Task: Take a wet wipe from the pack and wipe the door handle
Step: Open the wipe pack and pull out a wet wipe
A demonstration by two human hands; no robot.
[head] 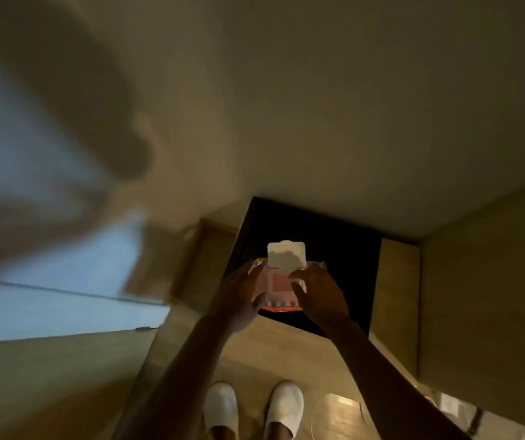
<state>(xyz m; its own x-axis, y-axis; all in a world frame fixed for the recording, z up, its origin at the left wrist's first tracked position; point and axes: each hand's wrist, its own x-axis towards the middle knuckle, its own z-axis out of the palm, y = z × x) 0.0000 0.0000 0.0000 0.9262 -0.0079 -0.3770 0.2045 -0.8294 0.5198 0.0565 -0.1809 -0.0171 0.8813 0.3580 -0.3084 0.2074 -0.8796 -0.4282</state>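
A pink and orange wet wipe pack lies on a dark surface in front of me. Its white lid stands flipped up at the far side. My left hand grips the pack's left edge, fingers spread along it. My right hand rests on the pack's right side, with its fingertips at the opening below the lid. Whether a wipe is pinched there I cannot tell. No door handle is visible in this dim, blurred view.
Wooden panels flank the dark surface to the right and left. A pale wall rises behind. My feet in white slippers stand on a wooden floor. The left side is a motion-blurred light blue area.
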